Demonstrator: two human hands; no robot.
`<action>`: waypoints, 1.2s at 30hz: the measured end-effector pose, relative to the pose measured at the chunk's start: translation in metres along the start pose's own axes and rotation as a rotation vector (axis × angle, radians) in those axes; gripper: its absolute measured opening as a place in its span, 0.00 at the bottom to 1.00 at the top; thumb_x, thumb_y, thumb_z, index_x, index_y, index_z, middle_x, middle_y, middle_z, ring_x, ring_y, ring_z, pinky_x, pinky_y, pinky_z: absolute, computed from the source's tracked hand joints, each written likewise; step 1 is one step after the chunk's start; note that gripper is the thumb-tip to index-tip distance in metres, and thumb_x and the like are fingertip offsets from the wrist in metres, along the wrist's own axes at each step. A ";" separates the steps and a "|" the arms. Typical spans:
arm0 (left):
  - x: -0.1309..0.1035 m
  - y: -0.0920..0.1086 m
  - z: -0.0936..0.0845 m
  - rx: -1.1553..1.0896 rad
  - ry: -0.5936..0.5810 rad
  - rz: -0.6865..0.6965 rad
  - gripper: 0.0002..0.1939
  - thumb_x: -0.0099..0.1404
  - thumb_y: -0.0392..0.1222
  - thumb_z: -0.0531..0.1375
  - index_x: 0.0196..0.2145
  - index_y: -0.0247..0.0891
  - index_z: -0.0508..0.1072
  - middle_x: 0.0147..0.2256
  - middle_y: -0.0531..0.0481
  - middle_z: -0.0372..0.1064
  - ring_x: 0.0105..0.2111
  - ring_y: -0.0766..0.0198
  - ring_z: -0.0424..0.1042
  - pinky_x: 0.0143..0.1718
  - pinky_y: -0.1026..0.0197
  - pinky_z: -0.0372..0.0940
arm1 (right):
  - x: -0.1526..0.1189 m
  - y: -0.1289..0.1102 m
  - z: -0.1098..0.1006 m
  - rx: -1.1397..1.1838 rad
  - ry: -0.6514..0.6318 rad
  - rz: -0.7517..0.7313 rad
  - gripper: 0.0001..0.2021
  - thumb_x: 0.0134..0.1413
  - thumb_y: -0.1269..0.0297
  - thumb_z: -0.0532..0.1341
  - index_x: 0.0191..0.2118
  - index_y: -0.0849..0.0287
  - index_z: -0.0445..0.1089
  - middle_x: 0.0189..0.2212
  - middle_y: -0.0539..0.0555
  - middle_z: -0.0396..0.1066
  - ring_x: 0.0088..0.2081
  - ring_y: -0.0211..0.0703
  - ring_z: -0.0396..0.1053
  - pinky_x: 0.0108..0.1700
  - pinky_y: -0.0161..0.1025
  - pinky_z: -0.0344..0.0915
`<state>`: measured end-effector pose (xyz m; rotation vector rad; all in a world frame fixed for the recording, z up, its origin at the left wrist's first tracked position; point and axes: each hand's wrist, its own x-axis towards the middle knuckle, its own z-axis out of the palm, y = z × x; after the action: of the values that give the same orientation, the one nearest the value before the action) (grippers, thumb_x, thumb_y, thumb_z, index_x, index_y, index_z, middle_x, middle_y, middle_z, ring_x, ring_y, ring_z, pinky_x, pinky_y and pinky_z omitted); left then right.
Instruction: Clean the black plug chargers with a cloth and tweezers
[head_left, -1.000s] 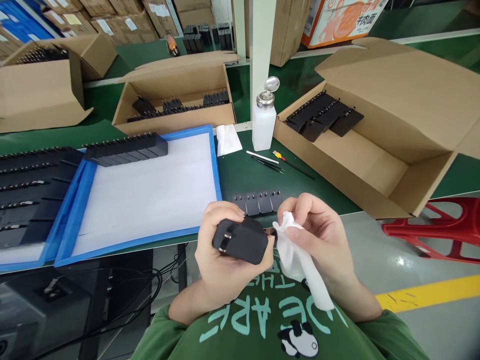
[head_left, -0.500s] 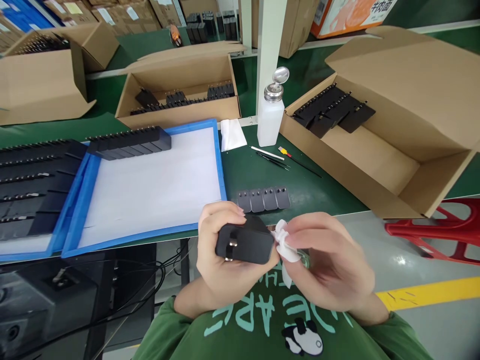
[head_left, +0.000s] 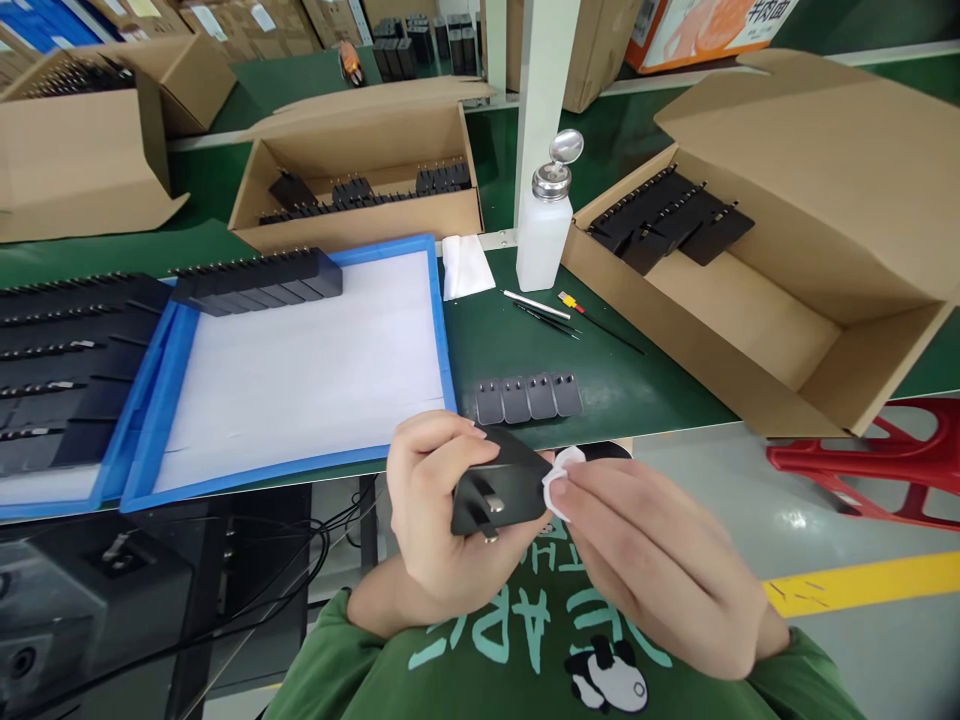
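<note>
My left hand is wrapped round a black power adapter, whose metal prongs point toward me. Pinched in the fingers of my right hand is a small white cloth, pressed against the adapter's right end. Just beyond my hands, a row of several small black pronged plates lies on the green table. To the left, a blue-rimmed tray holds a row of black adapters along its far side.
A white pump bottle stands by the post, near a folded white cloth, tweezers and a cable. Open cardboard boxes with black adapters stand right and behind. A red stool is on the floor at right.
My right hand has turned, its back now facing up, and the cloth is bunched tighter against the adapter's end. The adapter has tilted slightly in my left hand.
</note>
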<state>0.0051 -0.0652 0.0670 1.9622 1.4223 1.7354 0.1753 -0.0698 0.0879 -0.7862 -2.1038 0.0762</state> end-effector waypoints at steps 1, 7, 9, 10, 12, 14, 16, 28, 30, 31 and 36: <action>0.000 0.001 0.001 0.004 0.005 -0.010 0.22 0.54 0.38 0.71 0.45 0.43 0.71 0.37 0.45 0.66 0.38 0.50 0.70 0.34 0.41 0.70 | -0.001 0.000 0.000 -0.001 -0.005 0.004 0.10 0.57 0.80 0.60 0.43 0.66 0.76 0.35 0.60 0.78 0.40 0.45 0.77 0.41 0.38 0.82; 0.000 0.003 0.003 0.037 -0.005 -0.003 0.21 0.55 0.37 0.70 0.45 0.44 0.70 0.37 0.45 0.65 0.38 0.51 0.69 0.33 0.43 0.69 | -0.007 -0.002 0.005 0.022 0.047 0.065 0.14 0.58 0.82 0.57 0.47 0.68 0.75 0.38 0.61 0.77 0.42 0.45 0.75 0.40 0.37 0.81; 0.000 0.001 0.003 0.050 0.002 0.017 0.23 0.53 0.35 0.71 0.44 0.42 0.70 0.37 0.46 0.65 0.38 0.53 0.70 0.34 0.46 0.69 | -0.007 -0.003 0.008 0.020 0.046 0.042 0.13 0.56 0.83 0.59 0.46 0.71 0.75 0.36 0.63 0.77 0.41 0.46 0.75 0.39 0.38 0.81; 0.001 0.000 0.002 0.062 0.011 0.023 0.24 0.51 0.34 0.72 0.44 0.41 0.69 0.37 0.47 0.65 0.37 0.54 0.70 0.35 0.47 0.69 | -0.007 -0.004 0.009 0.015 0.058 0.041 0.13 0.56 0.83 0.59 0.45 0.70 0.75 0.35 0.62 0.77 0.40 0.46 0.75 0.38 0.39 0.81; 0.001 -0.001 0.001 0.083 0.014 0.033 0.25 0.49 0.32 0.73 0.43 0.40 0.69 0.37 0.49 0.65 0.37 0.56 0.70 0.37 0.50 0.68 | -0.007 -0.006 0.012 -0.010 0.091 0.064 0.13 0.55 0.83 0.60 0.44 0.68 0.75 0.34 0.61 0.76 0.38 0.46 0.76 0.36 0.39 0.81; 0.000 -0.002 0.001 0.082 0.005 0.046 0.26 0.48 0.32 0.73 0.43 0.39 0.68 0.38 0.50 0.65 0.38 0.57 0.71 0.38 0.52 0.68 | -0.007 -0.008 0.014 -0.042 0.120 0.081 0.13 0.55 0.84 0.61 0.44 0.67 0.75 0.35 0.61 0.76 0.39 0.46 0.76 0.35 0.40 0.80; 0.000 -0.002 0.002 0.073 0.001 0.048 0.26 0.48 0.31 0.73 0.42 0.38 0.68 0.38 0.50 0.65 0.38 0.58 0.70 0.38 0.53 0.68 | -0.007 -0.009 0.014 -0.045 0.119 0.073 0.13 0.54 0.85 0.61 0.44 0.69 0.74 0.35 0.62 0.76 0.40 0.47 0.76 0.36 0.42 0.80; 0.010 -0.002 0.006 -0.142 0.036 -0.117 0.21 0.52 0.31 0.71 0.40 0.39 0.67 0.36 0.50 0.64 0.37 0.61 0.69 0.40 0.55 0.69 | -0.023 0.059 0.004 0.088 0.384 0.758 0.02 0.60 0.68 0.64 0.38 0.54 0.72 0.34 0.52 0.73 0.32 0.40 0.72 0.28 0.36 0.69; 0.010 -0.003 0.005 -0.164 0.041 -0.128 0.22 0.52 0.31 0.71 0.41 0.39 0.67 0.36 0.50 0.64 0.38 0.62 0.69 0.40 0.56 0.69 | -0.033 0.082 0.012 -0.033 0.310 0.760 0.01 0.60 0.66 0.63 0.38 0.54 0.72 0.34 0.52 0.73 0.33 0.42 0.72 0.33 0.39 0.71; 0.010 -0.003 0.005 -0.169 0.040 -0.129 0.22 0.52 0.31 0.71 0.41 0.39 0.67 0.37 0.50 0.64 0.38 0.62 0.69 0.40 0.56 0.69 | -0.038 0.092 0.017 -0.058 0.257 0.750 0.01 0.59 0.66 0.63 0.37 0.54 0.73 0.33 0.52 0.73 0.33 0.42 0.72 0.35 0.41 0.71; 0.010 -0.003 0.005 -0.176 0.039 -0.133 0.22 0.51 0.31 0.70 0.41 0.39 0.66 0.36 0.51 0.64 0.37 0.62 0.69 0.41 0.56 0.69 | -0.049 0.115 0.033 -0.095 0.027 0.713 0.05 0.57 0.65 0.63 0.39 0.55 0.75 0.37 0.56 0.77 0.39 0.52 0.73 0.42 0.49 0.71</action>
<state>0.0061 -0.0542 0.0701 1.7133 1.3294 1.7818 0.2299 0.0022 -0.0054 -1.5501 -1.7168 0.3454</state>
